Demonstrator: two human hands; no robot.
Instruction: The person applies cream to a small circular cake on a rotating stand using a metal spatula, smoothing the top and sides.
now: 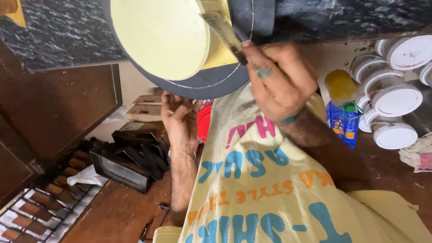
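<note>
A pale yellow cloth (270,189) printed with coloured letters lies draped across the person's lap, and everything else sits around it. Just above its upper edge the right hand (279,81) is closed in a pinch on the dark handle of a flat paintbrush (225,31), whose paint-caked bristles reach up and left onto the round wooden piece painted pale cream-yellow with a dark grey rim (180,40). That round piece hangs over the top of the cloth, its broad face smooth and evenly coated, with a thin light line running along the unpainted grey border and a stronger yellow patch beside the brush. To the left of the cloth, the left hand (180,119) reaches up under the grey rim with its fingers curled against the lower edge, bracing it; a red object shows between this hand and the cloth but is mostly hidden. Further left of the cloth, a heap of black rectangular trays (130,157) sits on the brown floor beside a crumpled white rag (85,176). To the right of the cloth stand a yellow-capped bottle (340,85) in a blue packet and a cluster of white-lidded paint tubs (396,99). Beyond it all runs a dark marbled slab (58,31).
</note>
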